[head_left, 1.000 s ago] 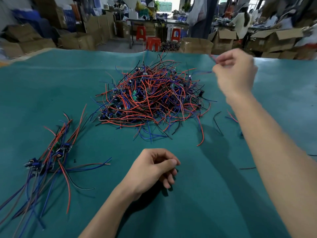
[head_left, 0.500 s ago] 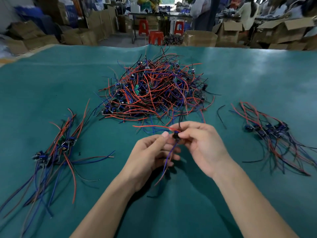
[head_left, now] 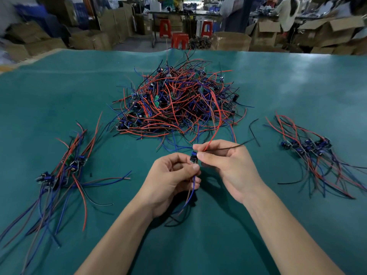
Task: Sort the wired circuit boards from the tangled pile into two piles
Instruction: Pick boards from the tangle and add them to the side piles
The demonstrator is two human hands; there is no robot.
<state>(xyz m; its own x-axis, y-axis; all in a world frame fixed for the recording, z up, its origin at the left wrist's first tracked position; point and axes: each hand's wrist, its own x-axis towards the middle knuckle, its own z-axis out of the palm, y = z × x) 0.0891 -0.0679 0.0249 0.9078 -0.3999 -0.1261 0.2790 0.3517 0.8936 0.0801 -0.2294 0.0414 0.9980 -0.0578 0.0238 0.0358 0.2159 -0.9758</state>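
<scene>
Both my hands pinch one wired circuit board [head_left: 193, 157] above the table [head_left: 59, 92], just in front of the tangled pile [head_left: 176, 104].

Left hand [head_left: 170, 180] grips the lower end and trailing blue wire; right hand [head_left: 224, 163] clamps the top plus red and black leads, likely keeping them out of the tangle while I check the type. Left pile [head_left: 65, 171] and right pile [head_left: 309, 147] sit well apart, so I guess it goes to one next.

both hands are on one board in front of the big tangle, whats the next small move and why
Probably lift the board toward you: its red wire loops back over the tangled pile. The left hand pinches the blue lead, the right hand the red and black. Once free, it can join a side pile.
</scene>
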